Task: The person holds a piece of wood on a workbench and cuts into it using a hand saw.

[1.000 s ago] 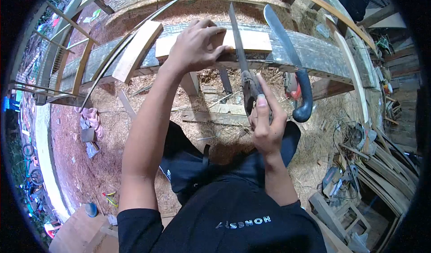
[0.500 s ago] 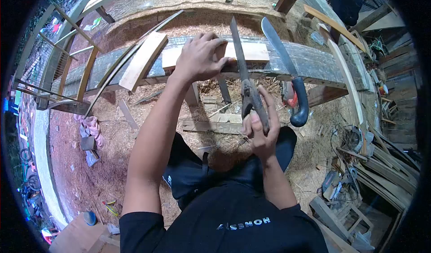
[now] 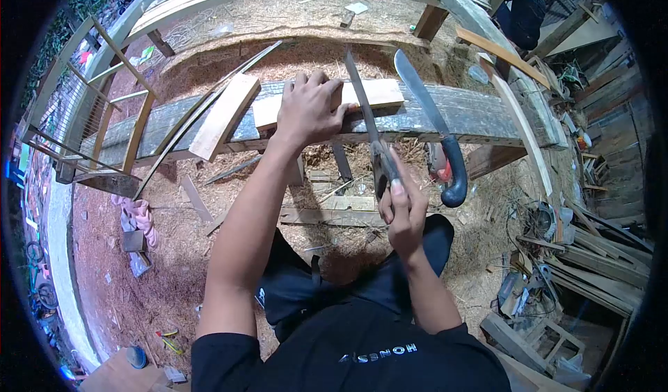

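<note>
My left hand (image 3: 307,112) presses down on a pale wooden board (image 3: 384,94) lying along a weathered beam (image 3: 473,101), its fingers curled over the board's far edge. In my right hand (image 3: 406,218) is the handle of a handsaw. The dark blade of the handsaw (image 3: 361,89) crosses the board just right of my left hand, seen nearly edge-on, pointing away from me. Whether its teeth are in the wood I cannot tell. To the right, a machete (image 3: 426,99) with a black handle rests across the beam. A second pale board (image 3: 224,117) lies slanted left of my left hand.
A wooden frame with wire bars (image 3: 104,106) stands at the beam's left end. Long strips (image 3: 523,124) lean at the right. Scrap timber (image 3: 598,280) is piled at lower right. Pink cloth (image 3: 139,214) lies on the shavings-covered ground. Someone in dark clothing (image 3: 522,16) is at top right.
The view has shifted slightly. The saw has turned in my right hand, so its handle shows more edge-on, and the fingers sit closer around it. My left hand remains on the board.
</note>
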A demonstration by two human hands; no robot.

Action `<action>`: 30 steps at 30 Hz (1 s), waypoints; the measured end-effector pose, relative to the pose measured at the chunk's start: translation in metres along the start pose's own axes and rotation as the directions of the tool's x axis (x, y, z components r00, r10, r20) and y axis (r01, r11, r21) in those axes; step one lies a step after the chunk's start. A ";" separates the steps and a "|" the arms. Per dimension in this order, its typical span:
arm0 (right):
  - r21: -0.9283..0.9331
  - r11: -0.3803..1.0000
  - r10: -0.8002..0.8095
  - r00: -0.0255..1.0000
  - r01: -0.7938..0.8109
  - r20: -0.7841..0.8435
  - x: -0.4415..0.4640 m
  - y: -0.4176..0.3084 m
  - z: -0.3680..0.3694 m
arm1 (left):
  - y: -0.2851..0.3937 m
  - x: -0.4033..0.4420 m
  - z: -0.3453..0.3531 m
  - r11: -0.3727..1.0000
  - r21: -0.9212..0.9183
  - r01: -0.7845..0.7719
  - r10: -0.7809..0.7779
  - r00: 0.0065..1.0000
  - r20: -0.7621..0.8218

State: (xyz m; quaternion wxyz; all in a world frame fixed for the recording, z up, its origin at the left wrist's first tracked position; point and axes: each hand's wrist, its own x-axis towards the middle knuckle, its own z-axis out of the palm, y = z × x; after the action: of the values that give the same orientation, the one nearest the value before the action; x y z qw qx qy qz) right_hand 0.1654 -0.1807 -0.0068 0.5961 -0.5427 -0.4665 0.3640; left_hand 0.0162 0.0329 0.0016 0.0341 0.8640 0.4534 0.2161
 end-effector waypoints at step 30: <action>0.085 0.994 0.071 0.992 -0.062 -0.106 -0.055 0.006 -0.019 | -0.007 0.004 0.004 1.000 0.005 -0.027 0.027 0.999 0.024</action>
State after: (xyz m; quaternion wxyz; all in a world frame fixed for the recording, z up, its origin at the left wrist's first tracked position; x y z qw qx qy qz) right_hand 0.1674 -0.2374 -0.0213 0.6300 -0.5521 -0.3997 0.3723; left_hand 0.0147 0.0405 -0.0027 0.0343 0.8726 0.4418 0.2053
